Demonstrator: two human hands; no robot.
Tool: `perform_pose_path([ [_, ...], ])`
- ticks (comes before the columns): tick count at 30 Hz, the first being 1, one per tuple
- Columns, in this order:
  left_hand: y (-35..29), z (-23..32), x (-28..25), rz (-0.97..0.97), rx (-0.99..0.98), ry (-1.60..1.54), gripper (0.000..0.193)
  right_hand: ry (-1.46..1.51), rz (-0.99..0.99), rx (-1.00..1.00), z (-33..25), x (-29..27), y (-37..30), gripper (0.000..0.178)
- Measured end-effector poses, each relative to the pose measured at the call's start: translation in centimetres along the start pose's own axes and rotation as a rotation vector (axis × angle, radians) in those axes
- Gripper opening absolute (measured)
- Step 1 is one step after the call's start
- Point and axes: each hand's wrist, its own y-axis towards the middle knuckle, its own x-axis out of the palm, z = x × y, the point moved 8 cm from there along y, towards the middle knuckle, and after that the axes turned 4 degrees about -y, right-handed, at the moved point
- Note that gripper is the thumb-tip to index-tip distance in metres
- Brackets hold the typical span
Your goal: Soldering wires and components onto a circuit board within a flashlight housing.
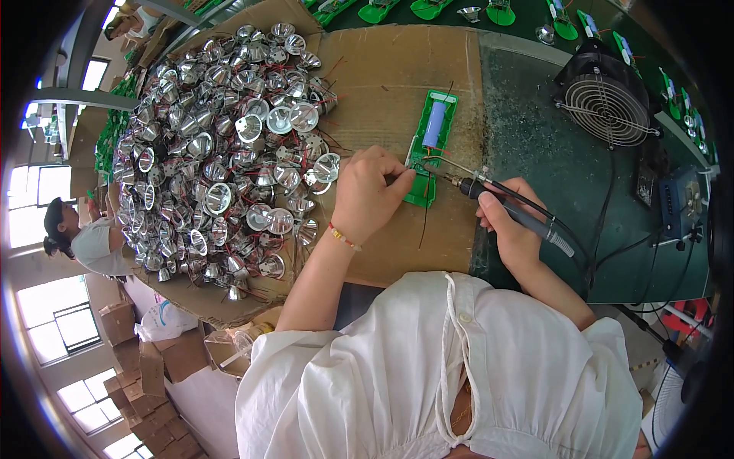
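Observation:
In front of me a green plastic housing lies on the cardboard, with a blue cylindrical battery in its upper part and thin wires around it. My left hand is at the housing's left edge, thumb and fingers pinched together; what they hold is too small to make out. My right hand grips a soldering iron with a dark handle and a thin feed tube along it. The iron's tip points left, at the housing just below the battery, close to my left fingertips.
A big heap of silver reflector cups with red wires fills the left. A round-grilled fan stands at right, near a blue box and black cables. More green housings line the far edge. Another person sits beyond the heap.

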Motion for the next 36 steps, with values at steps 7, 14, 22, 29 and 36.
perform_pose_path([
  [7, 0.0, 0.0, -0.1, 0.009, 0.012, -0.015, 0.011, 0.024, 0.022, 0.012, 0.0, -0.3, -0.1, 0.014],
  [14, -0.1, 0.2, -0.1, 0.009, 0.005, -0.003, 0.011, 0.053, 0.039, -0.028, -0.4, -1.7, -0.7, 0.015],
  [22, -0.2, 0.2, -0.2, 0.004, -0.001, -0.001, 0.011, 0.062, 0.036, -0.004, 0.1, -2.2, -1.3, 0.016],
  [29, -0.9, 1.6, -0.4, 0.052, 0.119, 0.066, 0.011, 0.029, 0.009, -0.015, -0.5, -1.4, -1.3, 0.015],
  [36, -0.1, 1.4, 0.5, -0.055, 0.064, 0.114, 0.012, -0.105, 0.022, -0.098, -1.1, -0.6, -1.1, 0.014],
])
